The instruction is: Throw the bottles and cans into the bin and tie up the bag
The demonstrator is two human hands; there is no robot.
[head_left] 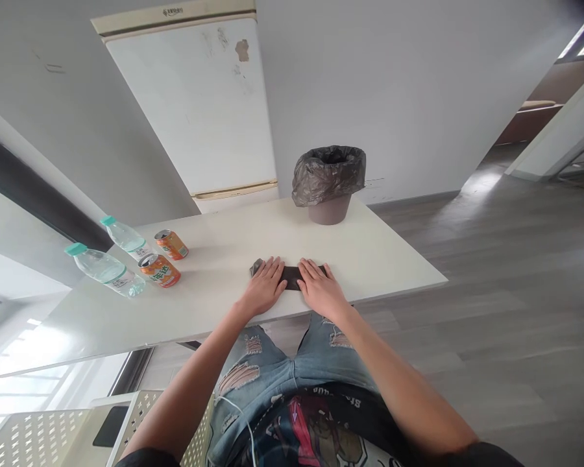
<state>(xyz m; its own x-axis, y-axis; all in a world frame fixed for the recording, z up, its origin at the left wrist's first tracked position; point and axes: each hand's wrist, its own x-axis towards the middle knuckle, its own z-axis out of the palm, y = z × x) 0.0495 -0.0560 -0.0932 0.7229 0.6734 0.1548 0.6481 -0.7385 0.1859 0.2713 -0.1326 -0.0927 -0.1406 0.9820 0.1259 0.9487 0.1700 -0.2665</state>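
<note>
A dark strip, which looks like a folded black plastic bag (291, 279), lies flat near the front edge of the white table (224, 295). My left hand (265, 285) rests palm down on its left part, fingers stretched out; a crumpled end pokes out beyond that hand. On the right part lies my right hand (320, 285), also flat with fingers extended. Both thumbs point inward over the strip's middle, which shows between the hands. Behind them stands a brown bin (328, 213) lined with a black plastic bag (328, 178), its edge folded over the rim.
Two clear bottles with teal caps, a nearer bottle (104, 269) and a farther bottle (126, 239), stand at the left beside two orange cans, a front can (160, 271) and a back can (172, 245). A white refrigerator (194, 104) stands behind the table. A perforated chair (39, 438) is lower left.
</note>
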